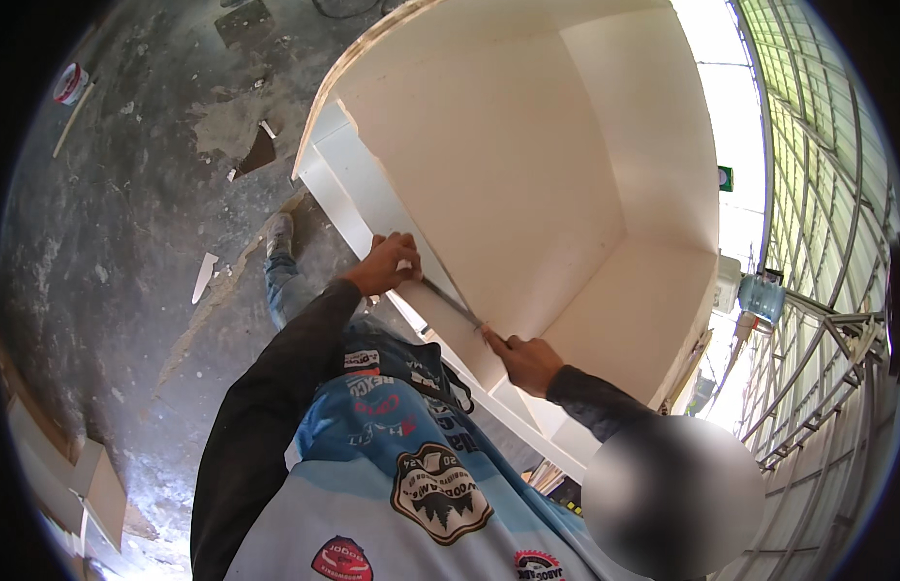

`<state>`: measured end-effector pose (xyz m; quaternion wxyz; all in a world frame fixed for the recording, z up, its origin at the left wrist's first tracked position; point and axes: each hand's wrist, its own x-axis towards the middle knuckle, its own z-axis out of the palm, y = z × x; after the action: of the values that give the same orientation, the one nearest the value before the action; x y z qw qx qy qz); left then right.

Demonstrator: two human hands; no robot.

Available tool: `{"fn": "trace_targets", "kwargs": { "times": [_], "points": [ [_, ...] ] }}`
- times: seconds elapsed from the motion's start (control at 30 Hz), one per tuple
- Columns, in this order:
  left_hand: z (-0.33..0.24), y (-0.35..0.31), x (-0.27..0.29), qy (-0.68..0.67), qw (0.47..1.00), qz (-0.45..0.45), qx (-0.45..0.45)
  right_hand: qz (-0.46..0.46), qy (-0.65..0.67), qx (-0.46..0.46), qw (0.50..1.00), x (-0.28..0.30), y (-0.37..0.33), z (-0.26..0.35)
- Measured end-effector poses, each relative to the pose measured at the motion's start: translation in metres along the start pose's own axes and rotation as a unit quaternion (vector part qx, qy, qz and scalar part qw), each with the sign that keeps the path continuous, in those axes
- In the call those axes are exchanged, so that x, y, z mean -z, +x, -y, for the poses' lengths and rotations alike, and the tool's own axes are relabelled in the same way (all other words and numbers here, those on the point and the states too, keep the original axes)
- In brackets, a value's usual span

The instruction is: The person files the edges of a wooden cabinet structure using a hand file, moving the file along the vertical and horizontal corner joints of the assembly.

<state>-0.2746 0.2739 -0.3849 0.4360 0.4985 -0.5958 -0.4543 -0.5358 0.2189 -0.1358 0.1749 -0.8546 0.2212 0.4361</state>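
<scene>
White open cabinet (527, 174) holds nothing; both hands' fingers (403, 254) pinch a thin metal strip (452, 303) at its edge.

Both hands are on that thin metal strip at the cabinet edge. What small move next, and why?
Probably draw the strip a little way along the cabinet edge. The left hand and right hand each pinch one end, and it lies against the white edge, so a short, even pull seems apt.
</scene>
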Motion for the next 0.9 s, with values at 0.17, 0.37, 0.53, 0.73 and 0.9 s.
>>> {"fn": "trace_targets", "kwargs": {
  "times": [0.17,0.37,0.53,0.73,0.9],
  "points": [
    [0.028,-0.004,-0.020,0.028,0.995,0.020,0.092,-0.013,-0.034,0.001,0.999,-0.026,0.034,0.002],
    [0.009,-0.030,-0.011,-0.120,0.980,-0.133,0.088,-0.029,0.042,0.026,0.998,0.025,0.008,-0.001],
    [-0.064,-0.061,0.011,0.102,0.973,-0.207,-0.033,-0.151,0.040,0.061,0.986,0.113,-0.063,0.006],
    [-0.094,-0.046,-0.054,0.343,0.910,-0.013,-0.233,-0.360,0.125,0.119,0.917,0.126,-0.095,0.006],
    [-0.027,-0.076,-0.112,0.368,0.915,0.066,-0.153,-0.353,0.068,0.141,0.922,0.094,-0.110,0.003]
  ]
}}
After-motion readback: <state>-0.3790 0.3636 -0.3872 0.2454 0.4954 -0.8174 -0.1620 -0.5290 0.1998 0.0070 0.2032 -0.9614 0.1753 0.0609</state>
